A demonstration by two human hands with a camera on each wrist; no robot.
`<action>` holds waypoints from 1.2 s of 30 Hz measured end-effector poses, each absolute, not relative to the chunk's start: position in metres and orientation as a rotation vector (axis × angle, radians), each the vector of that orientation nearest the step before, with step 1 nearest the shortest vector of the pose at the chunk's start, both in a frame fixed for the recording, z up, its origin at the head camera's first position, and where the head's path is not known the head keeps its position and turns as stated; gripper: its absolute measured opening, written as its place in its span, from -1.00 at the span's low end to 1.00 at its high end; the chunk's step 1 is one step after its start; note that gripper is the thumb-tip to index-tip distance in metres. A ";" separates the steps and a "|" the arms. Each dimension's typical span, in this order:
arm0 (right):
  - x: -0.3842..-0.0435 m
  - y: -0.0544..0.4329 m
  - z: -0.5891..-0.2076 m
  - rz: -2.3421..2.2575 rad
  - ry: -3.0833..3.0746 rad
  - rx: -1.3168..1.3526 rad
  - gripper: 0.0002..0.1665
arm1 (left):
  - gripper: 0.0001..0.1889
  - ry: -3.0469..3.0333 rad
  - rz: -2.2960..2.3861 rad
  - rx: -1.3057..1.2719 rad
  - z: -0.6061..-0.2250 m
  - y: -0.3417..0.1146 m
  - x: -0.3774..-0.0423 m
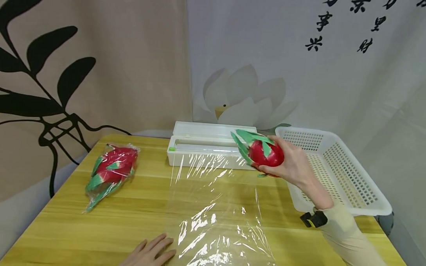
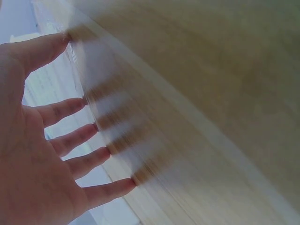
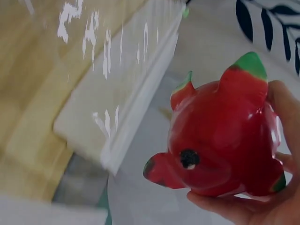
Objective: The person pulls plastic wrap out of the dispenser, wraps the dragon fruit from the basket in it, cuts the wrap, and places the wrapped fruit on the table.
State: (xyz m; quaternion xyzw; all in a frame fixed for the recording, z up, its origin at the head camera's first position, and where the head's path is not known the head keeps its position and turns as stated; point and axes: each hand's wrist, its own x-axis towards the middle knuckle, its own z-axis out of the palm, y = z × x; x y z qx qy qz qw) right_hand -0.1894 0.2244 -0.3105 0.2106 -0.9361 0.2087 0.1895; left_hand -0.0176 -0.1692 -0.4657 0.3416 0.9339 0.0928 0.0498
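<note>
In the head view my right hand (image 1: pixel 296 163) grips a red dragon fruit (image 1: pixel 266 152) with green leafy tips, held up in front of the white basket's near side. The right wrist view shows the fruit's (image 3: pixel 220 136) glossy underside with a dark round spot, and fingers wrapped about its side. My left hand (image 1: pixel 149 254) rests on the wooden table with fingers spread, fingertips at the left edge of a sheet of clear plastic wrap (image 1: pixel 213 219). The sheet runs toward me from an open white wrap dispenser box (image 1: pixel 198 160). In the left wrist view the left hand's (image 2: pixel 47 140) fingertips touch the tabletop.
A second dragon fruit (image 1: pixel 114 166), wrapped in clear film, lies at the table's left. A white perforated basket (image 1: pixel 338 172) stands at the right. Printed curtains (image 1: pixel 138 60) hang behind the table (image 1: pixel 72 230).
</note>
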 end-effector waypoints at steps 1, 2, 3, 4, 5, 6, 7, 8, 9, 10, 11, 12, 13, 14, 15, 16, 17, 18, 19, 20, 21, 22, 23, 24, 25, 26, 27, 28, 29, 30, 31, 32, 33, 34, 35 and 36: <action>-0.187 0.219 -0.313 0.597 -2.627 0.622 -0.05 | -0.31 2.840 0.284 1.036 -0.466 -0.169 -0.017; -0.184 0.213 -0.317 0.609 -2.615 0.657 -0.05 | -0.31 2.834 0.292 1.030 -0.466 -0.169 -0.017; -0.182 0.208 -0.320 0.619 -2.609 0.687 -0.05 | -0.31 2.827 0.298 1.023 -0.466 -0.169 -0.017; -0.179 0.202 -0.324 0.633 -2.603 0.719 -0.05 | -0.31 2.824 0.305 1.020 -0.466 -0.169 -0.017; -0.177 0.197 -0.328 0.638 -2.597 0.753 -0.04 | -0.31 2.819 0.313 1.014 -0.466 -0.169 -0.017; -0.175 0.192 -0.333 0.639 -2.598 0.783 -0.04 | -0.30 2.815 0.320 1.009 -0.466 -0.169 -0.017; -0.173 0.188 -0.337 0.634 -2.600 0.810 -0.04 | -0.30 2.817 0.324 1.008 -0.466 -0.169 -0.017; -0.170 0.183 -0.342 0.633 -2.604 0.838 -0.03 | -0.30 2.819 0.328 1.008 -0.466 -0.169 -0.017; -0.168 0.179 -0.347 0.631 -2.612 0.865 -0.03 | -0.30 2.823 0.328 1.010 -0.466 -0.169 -0.017; -0.166 0.174 -0.351 0.622 -2.614 0.895 -0.03 | -0.30 2.823 0.330 1.011 -0.466 -0.169 -0.017; -0.164 0.171 -0.356 0.616 -2.618 0.926 -0.04 | -0.30 2.822 0.333 1.008 -0.466 -0.169 -0.017; -0.162 0.167 -0.360 0.615 -2.617 0.957 -0.04 | -0.30 2.826 0.331 1.011 -0.466 -0.169 -0.017; -0.160 0.163 -0.364 0.623 -2.619 0.986 -0.04 | -0.30 2.825 0.334 1.009 -0.466 -0.169 -0.017; -0.158 0.160 -0.367 0.633 -2.620 1.017 -0.04 | -0.30 2.822 0.339 1.007 -0.466 -0.169 -0.017; -0.156 0.157 -0.370 0.643 -2.620 1.049 -0.05 | -0.30 2.821 0.340 1.006 -0.465 -0.169 -0.017; -0.155 0.155 -0.373 0.654 -2.619 1.082 -0.05 | -0.30 2.822 0.341 1.007 -0.465 -0.169 -0.017; -0.153 0.152 -0.376 0.663 -2.623 1.110 -0.05 | -0.30 2.824 0.339 1.007 -0.465 -0.169 -0.017; -0.152 0.151 -0.379 0.670 -2.629 1.135 -0.05 | -0.30 2.822 0.336 1.006 -0.465 -0.169 -0.018; -0.150 0.149 -0.381 0.673 -2.635 1.160 -0.05 | -0.30 2.821 0.331 1.004 -0.465 -0.169 -0.018; -0.149 0.148 -0.384 0.663 -2.635 1.190 -0.05 | -0.30 2.820 0.323 1.002 -0.464 -0.169 -0.017; -0.148 0.147 -0.386 0.655 -2.629 1.224 -0.05 | -0.30 2.821 0.314 1.002 -0.464 -0.169 -0.017; -0.147 0.147 -0.389 0.647 -2.622 1.256 -0.04 | -0.30 2.819 0.307 1.002 -0.465 -0.168 -0.017; -0.146 0.146 -0.391 0.635 -2.618 1.281 -0.04 | -0.30 2.815 0.301 0.999 -0.464 -0.168 -0.017; -0.144 0.146 -0.393 0.627 -2.609 1.311 -0.04 | -0.30 2.813 0.293 0.998 -0.465 -0.168 -0.017; -0.143 0.146 -0.395 0.622 -2.599 1.338 -0.04 | -0.31 2.809 0.291 0.997 -0.465 -0.167 -0.017; -0.142 0.146 -0.396 0.616 -2.593 1.361 -0.05 | -0.31 2.806 0.289 0.995 -0.465 -0.167 -0.017; -0.140 0.146 -0.397 0.618 -2.586 1.384 -0.05 | -0.31 2.808 0.286 0.997 -0.465 -0.167 -0.017; -0.139 0.147 -0.398 0.611 -2.588 1.395 -0.05 | -0.31 2.808 0.284 0.997 -0.465 -0.167 -0.017; -0.137 0.147 -0.399 0.604 -2.587 1.405 -0.06 | -0.31 2.814 0.280 1.001 -0.465 -0.167 -0.017; -0.136 0.147 -0.400 0.601 -2.586 1.414 -0.06 | -0.31 2.817 0.276 1.002 -0.466 -0.167 -0.017; -0.136 0.148 -0.401 0.598 -2.586 1.416 -0.06 | -0.31 2.821 0.278 1.003 -0.466 -0.167 -0.017; -0.135 0.148 -0.402 0.597 -2.588 1.415 -0.05 | -0.31 2.826 0.279 1.006 -0.466 -0.167 -0.017; -0.135 0.148 -0.403 0.599 -2.590 1.416 -0.05 | -0.31 2.833 0.281 1.007 -0.467 -0.168 -0.017; -0.135 0.147 -0.403 0.598 -2.597 1.413 -0.05 | -0.31 2.834 0.287 1.002 -0.467 -0.168 -0.017; -0.135 0.147 -0.403 0.604 -2.605 1.409 -0.05 | -0.31 2.836 0.295 1.000 -0.467 -0.168 -0.017; -0.136 0.147 -0.403 0.611 -2.617 1.403 -0.05 | -0.31 2.838 0.308 0.995 -0.467 -0.168 -0.017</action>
